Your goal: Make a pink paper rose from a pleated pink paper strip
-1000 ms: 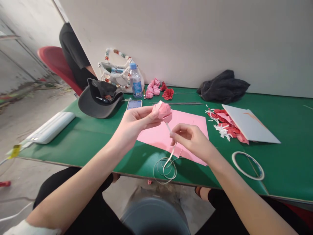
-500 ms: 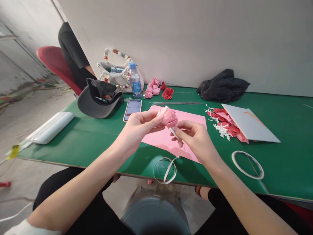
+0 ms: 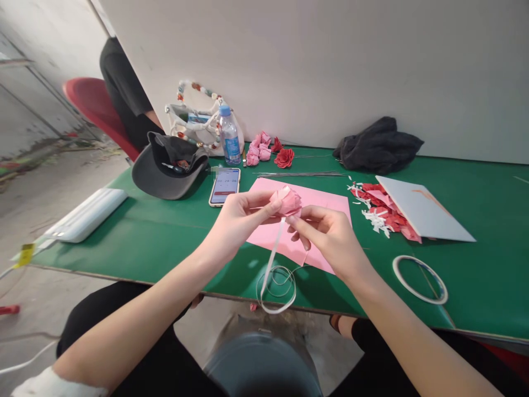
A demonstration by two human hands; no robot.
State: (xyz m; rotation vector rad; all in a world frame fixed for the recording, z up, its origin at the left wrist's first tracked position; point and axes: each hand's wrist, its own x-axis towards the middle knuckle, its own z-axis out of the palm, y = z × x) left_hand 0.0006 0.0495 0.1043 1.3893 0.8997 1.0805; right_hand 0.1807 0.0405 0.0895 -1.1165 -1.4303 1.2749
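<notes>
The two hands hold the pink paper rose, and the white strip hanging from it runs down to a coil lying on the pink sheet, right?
No: the head view shows the coil lying on the green table, off the pink sheet. The left hand and right hand hold the rose, with the white strip running to the coil.

One stemmed rose (image 3: 286, 202), one phone (image 3: 223, 186), one bottle (image 3: 230, 138)
</notes>
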